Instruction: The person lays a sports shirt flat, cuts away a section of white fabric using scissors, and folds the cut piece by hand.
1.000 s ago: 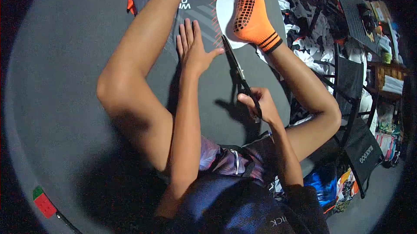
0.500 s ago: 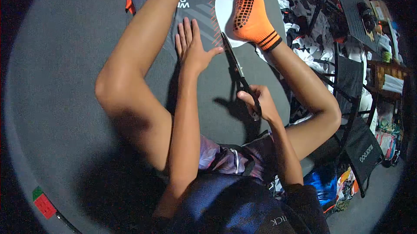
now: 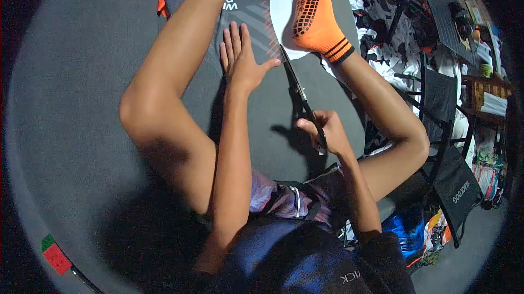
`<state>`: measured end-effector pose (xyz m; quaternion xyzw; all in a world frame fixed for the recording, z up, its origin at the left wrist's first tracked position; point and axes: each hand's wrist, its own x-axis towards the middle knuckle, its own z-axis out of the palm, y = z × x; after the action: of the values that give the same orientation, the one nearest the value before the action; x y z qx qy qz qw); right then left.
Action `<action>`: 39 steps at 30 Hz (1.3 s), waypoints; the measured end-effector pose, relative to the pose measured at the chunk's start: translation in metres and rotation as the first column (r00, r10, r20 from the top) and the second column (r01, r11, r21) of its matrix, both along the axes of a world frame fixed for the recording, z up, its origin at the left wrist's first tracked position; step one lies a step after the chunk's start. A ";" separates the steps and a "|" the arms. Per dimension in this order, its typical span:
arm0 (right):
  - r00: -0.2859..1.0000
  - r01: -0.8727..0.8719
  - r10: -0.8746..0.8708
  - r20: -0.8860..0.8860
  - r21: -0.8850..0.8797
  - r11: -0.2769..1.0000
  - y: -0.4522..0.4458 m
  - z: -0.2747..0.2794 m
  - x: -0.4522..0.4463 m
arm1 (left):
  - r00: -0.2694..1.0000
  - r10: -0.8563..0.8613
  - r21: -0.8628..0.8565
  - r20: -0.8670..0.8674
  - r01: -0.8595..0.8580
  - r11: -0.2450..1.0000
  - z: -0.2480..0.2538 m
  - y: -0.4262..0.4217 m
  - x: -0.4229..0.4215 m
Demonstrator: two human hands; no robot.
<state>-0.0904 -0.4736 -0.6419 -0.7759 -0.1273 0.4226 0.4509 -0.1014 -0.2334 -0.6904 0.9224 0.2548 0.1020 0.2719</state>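
My right hand is closed around the black handles of a pair of scissors. Their long blades point away from me, with the tips at the edge of a patterned grey fabric piece, beside its white section. Whether the blades have fabric between them is hard to see. My left hand lies flat with fingers stretched over the lower part of the grey fabric, its thumb close to the blades. The fabric carries white lettering and orange streaks, and an orange part shows at its top.
My legs are spread to both sides, and one orange grip sock rests by the white section. Black folding chairs and heaps of black and white cloth stand to the right. A red and green object lies at the lower left.
The scissor blades have come closer together and the handles have turned slightly in my right hand. My left hand and the fabric stay where they were.
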 end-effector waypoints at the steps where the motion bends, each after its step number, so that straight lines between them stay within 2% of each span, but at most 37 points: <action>1: 1.000 -0.012 0.012 0.002 0.011 1.000 -0.001 0.000 0.000 | 1.000 -0.002 -0.002 0.000 0.002 1.000 0.001 0.001 0.001; 6: 1.000 0.008 -0.006 -0.029 0.103 0.995 0.000 0.003 -0.001 | 1.000 -0.004 -0.005 -0.001 0.004 1.000 0.001 0.002 0.000; 9: 0.992 0.047 -0.047 -0.119 -0.002 0.999 0.010 0.008 0.005 | 1.000 -0.008 -0.004 -0.001 0.008 1.000 0.003 0.001 0.000; 17: 1.000 0.017 -0.017 -0.016 -0.002 1.000 0.021 0.005 0.009 | 1.000 -0.007 -0.031 0.000 0.007 1.000 0.003 -0.001 -0.002; 26: 0.998 0.055 -0.055 -0.034 0.016 0.998 0.022 0.002 0.010 | 1.000 -0.001 -0.037 0.016 0.001 0.999 0.002 -0.001 -0.002; 34: 0.996 0.057 -0.060 -0.060 -0.051 0.997 0.023 0.006 0.010 | 1.000 0.000 -0.035 0.005 0.000 0.999 0.005 -0.002 -0.002; 39: 1.000 0.009 -0.009 0.003 -0.013 1.000 0.016 0.002 0.003 | 1.000 0.000 -0.034 -0.002 0.000 0.999 0.006 -0.002 -0.002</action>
<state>-0.0873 -0.4572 -0.6401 -0.7798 -0.1218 0.4204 0.4477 -0.1030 -0.2352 -0.6845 0.9177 0.2569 0.0965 0.2873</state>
